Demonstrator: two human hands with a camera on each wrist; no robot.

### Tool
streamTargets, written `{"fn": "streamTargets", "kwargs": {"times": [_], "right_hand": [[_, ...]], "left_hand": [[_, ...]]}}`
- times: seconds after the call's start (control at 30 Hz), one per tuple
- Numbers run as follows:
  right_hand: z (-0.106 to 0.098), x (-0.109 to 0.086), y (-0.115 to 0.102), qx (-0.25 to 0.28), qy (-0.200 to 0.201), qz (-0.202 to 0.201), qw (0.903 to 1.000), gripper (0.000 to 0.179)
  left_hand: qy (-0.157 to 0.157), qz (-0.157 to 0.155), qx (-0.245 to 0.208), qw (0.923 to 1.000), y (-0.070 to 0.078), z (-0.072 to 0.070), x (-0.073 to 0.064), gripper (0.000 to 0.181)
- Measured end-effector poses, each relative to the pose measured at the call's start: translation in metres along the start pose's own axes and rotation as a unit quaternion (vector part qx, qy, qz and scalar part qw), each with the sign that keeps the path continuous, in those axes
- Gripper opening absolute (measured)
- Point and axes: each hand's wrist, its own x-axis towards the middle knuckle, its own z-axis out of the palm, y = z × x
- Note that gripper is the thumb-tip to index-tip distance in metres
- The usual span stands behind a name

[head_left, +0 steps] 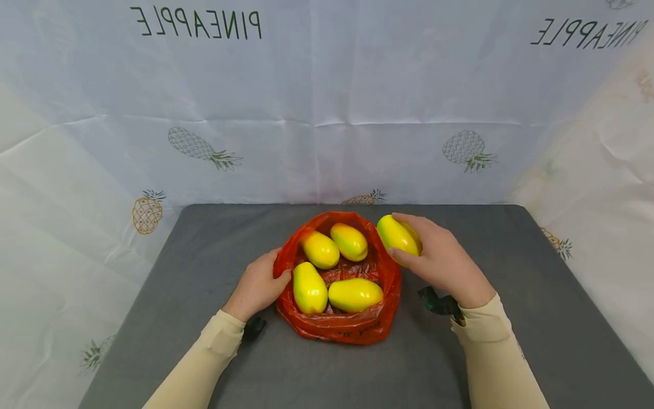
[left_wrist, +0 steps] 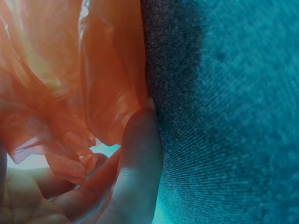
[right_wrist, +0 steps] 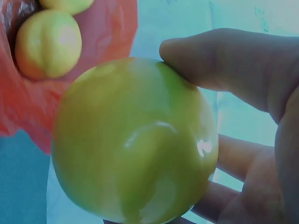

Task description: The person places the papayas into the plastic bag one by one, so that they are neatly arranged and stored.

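A red plastic bag (head_left: pixel 337 326) stands with its mouth wide and its rim rolled outward. Several glossy yellow papayas (head_left: pixel 356 295) lie inside, some with an orange blush. At the bag's left side my left hand (head_left: pixel 259 286) grips the plastic, thumb at the rim; the left wrist view shows the thin bag wall (left_wrist: pixel 112 70) against the fingers. My right hand (head_left: pixel 443 257) holds another papaya (head_left: pixel 399 234) between thumb and fingers, at the bag's upper right rim. Close up in the right wrist view, this held papaya (right_wrist: pixel 135 144) shows a yellow-green, faintly ridged skin.
Bag and hands are over a dark grey table (head_left: pixel 214 250). Behind it hangs a white cloth (head_left: pixel 327 85) printed with pineapples and mirrored lettering, which continues along both sides. A dark strap (head_left: pixel 440 304) sits at the right wrist.
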Motion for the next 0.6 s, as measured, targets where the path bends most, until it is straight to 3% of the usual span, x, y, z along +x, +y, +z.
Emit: {"fn": "streamTargets", "kwargs": {"times": [0.4, 0.6], "right_hand": [[0.020, 0.010, -0.022, 0.019, -0.046, -0.045, 0.9977, 0.070], [0.029, 0.017, -0.032, -0.001, -0.064, -0.062, 0.9960, 0.072]], "left_hand": [[0.001, 0.001, -0.004, 1.0000, -0.003, -0.001, 0.000, 0.053], [-0.001, 0.001, -0.007, 1.0000, -0.003, -0.001, 0.000, 0.053]]}}
